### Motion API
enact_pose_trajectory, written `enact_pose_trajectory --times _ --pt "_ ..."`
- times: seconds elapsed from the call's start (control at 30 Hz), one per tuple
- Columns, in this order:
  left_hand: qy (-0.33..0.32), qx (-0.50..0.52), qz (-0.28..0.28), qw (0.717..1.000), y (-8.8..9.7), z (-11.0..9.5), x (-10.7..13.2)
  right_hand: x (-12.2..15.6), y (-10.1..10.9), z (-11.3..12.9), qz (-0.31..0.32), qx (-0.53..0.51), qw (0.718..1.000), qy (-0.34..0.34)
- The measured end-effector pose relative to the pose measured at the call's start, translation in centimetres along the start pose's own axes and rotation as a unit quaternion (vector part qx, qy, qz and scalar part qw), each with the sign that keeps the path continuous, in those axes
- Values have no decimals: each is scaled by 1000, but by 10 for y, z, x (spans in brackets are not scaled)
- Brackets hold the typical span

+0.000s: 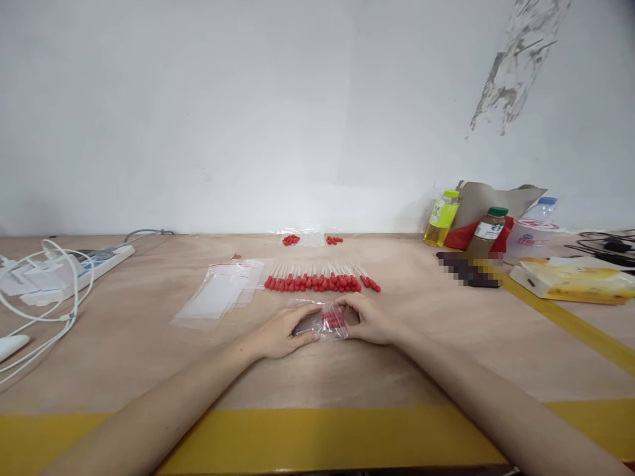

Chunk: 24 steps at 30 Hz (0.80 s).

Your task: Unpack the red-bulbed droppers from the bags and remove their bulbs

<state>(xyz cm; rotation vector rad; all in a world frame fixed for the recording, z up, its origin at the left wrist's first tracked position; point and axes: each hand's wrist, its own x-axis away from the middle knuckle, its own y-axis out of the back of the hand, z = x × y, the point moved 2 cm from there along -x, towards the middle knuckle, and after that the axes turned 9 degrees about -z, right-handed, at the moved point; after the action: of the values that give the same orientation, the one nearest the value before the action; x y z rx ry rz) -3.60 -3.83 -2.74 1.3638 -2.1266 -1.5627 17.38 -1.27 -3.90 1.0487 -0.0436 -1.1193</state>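
Note:
A small clear plastic bag [313,324] lies on the table between my hands, with several red pieces [332,320] inside it. My left hand [288,330] is curled round the bag's left side, thumb at the near edge and fingers at the far edge. On the other side, my right hand [370,318] grips the right end near the red pieces. Just beyond the bag is a row of thin pale sticks with red tips [317,283]. Left of that row lie flat, clear plastic bags [213,297], overlapping each other.
Against the wall, clear bags with red pieces [291,240] lie flat. A white power strip [79,274] with tangled cables is at left. At right stand a yellow bottle [441,221], a green-capped bottle [489,235], a dark pixelated object [466,270] and a yellow-white packet [570,281].

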Motion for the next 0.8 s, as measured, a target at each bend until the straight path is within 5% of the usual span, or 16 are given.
enact_pose_trajectory --times 0.2,0.4,0.8 --pt "2 3 -7 1000 0 1 1 -2 0 4 3 43 999 -5" --pt "11 12 0 1000 -1 0 1 0 2 3 46 -74 995 -55" --pt "6 -1 0 1000 0 -5 4 5 27 4 56 -23 998 5"
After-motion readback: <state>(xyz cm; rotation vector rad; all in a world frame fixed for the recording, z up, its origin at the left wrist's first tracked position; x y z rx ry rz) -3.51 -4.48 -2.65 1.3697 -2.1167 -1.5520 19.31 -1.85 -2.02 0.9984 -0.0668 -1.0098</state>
